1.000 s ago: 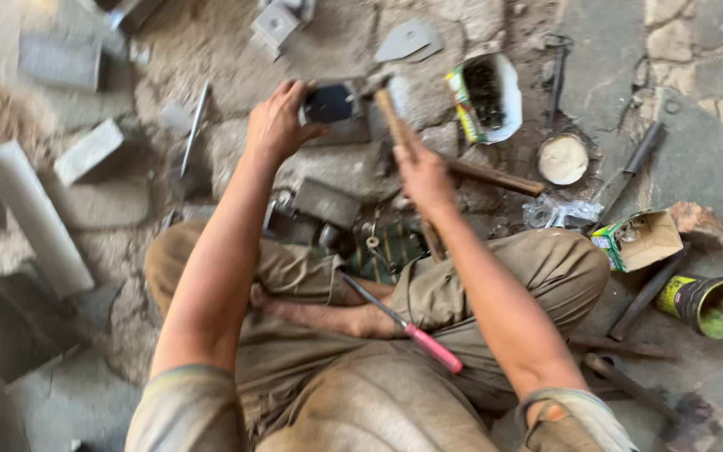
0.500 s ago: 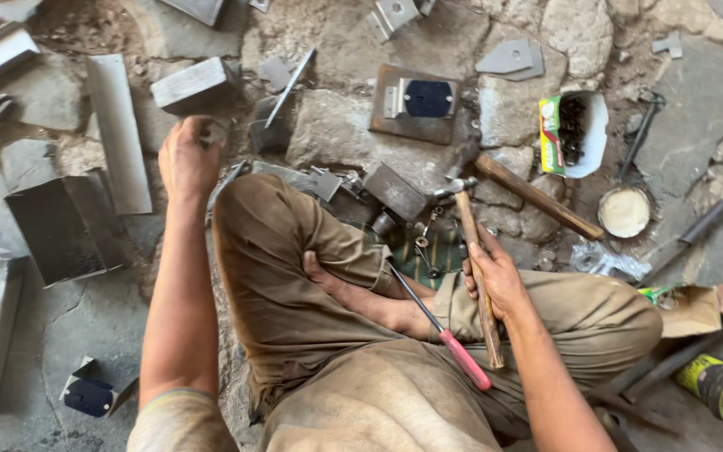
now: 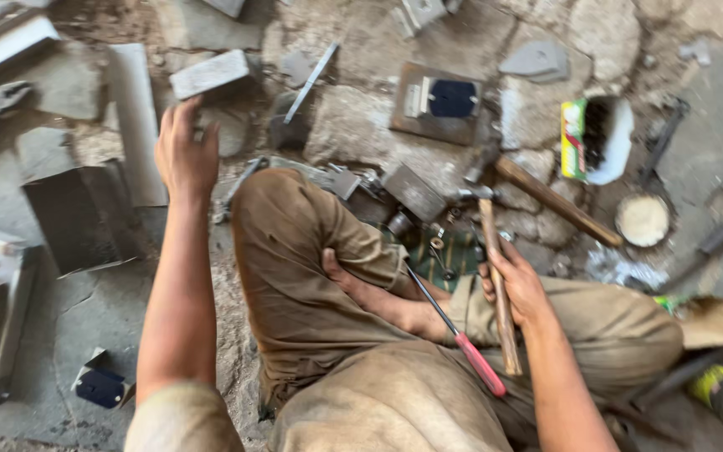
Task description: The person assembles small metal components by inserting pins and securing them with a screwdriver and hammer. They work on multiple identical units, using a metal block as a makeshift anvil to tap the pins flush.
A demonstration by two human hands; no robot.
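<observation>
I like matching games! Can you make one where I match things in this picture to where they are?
Things:
1. hammer
2. screwdriver
3. grey block
4. small round tin

Places:
A. on the ground, just beyond the left hand
B. in the right hand
C. lying across the lap, pink handle
D. on the ground at the far right

Pairs: 1-B, 2-C, 3-A, 4-D

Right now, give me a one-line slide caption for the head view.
Seated cross-legged on stone ground, right hand grips a wooden-handled hammer while left hand reaches toward a grey metal block.
</observation>
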